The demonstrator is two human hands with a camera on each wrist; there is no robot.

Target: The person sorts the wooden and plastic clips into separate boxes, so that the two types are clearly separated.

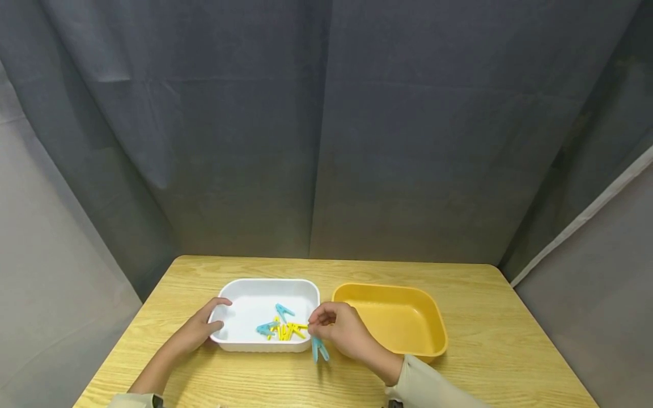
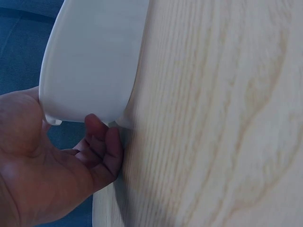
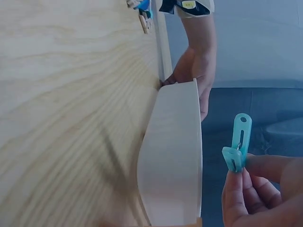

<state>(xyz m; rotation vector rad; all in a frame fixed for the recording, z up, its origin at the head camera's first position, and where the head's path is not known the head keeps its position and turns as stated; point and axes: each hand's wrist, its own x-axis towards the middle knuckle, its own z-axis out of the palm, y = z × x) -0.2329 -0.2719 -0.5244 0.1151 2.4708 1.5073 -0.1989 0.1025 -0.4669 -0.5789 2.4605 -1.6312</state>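
Light-blue V-shaped plastic clothespin [image 1: 317, 344] hangs pinched in right hand [image 1: 344, 330], left hand [image 1: 196, 331] grips white rectangular plastic tray [image 1: 262, 347], likely steadying it.

Looks like a curtained booth or makeshift work station; hung across the back with dark grey curtain [image 1: 245, 141], creased and seamed; closed in at the sides by paler grey cloth [image 1: 46, 255]; furnished with a wood-grain tabletop [image 1: 490, 323], rounded at the far corners, set with a white tray [image 1: 245, 309] and a yellow tray [image 1: 393, 320]; impossible to tell whether within a home, lab or workshop.
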